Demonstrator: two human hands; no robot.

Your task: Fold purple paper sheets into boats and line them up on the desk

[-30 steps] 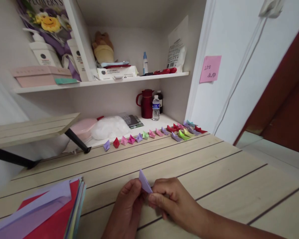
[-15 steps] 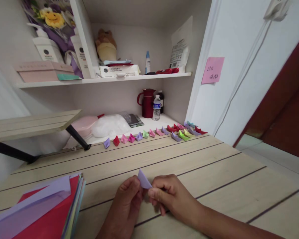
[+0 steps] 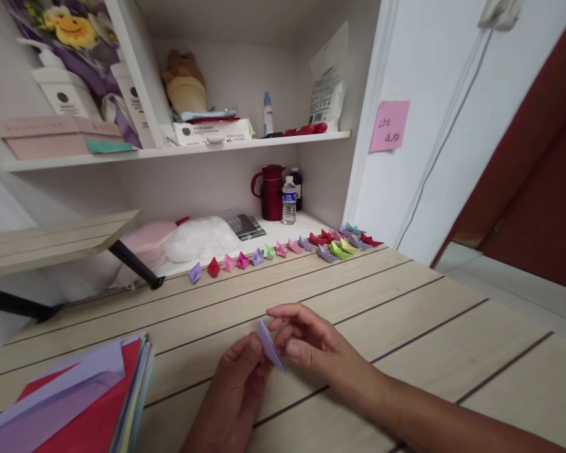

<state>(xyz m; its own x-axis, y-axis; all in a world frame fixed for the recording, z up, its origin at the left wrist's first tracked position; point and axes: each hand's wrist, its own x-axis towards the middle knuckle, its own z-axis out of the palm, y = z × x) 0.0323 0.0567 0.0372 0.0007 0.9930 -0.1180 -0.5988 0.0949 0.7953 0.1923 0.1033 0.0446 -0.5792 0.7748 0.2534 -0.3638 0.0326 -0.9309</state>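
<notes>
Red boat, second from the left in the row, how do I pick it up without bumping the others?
Pinch the red boat by its pointed peak, coming straight down from above. The peak stands up, while the purple boat and pink boat sit close on either side, so a sideways reach would likely knock them.

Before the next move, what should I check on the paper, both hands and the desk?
1. Left hand pinches the lilac folded paper: ok.
2. Right hand grip on it: cannot tell; its fingers are spread at the paper's edge.
3. Paper's creases sharp and even: cannot tell, too small.
4. Stack of coloured sheets lies left of the hands, apart from them: ok.
5. Row of small folded pieces sits at the table's far edge, away from both hands: ok.
</notes>
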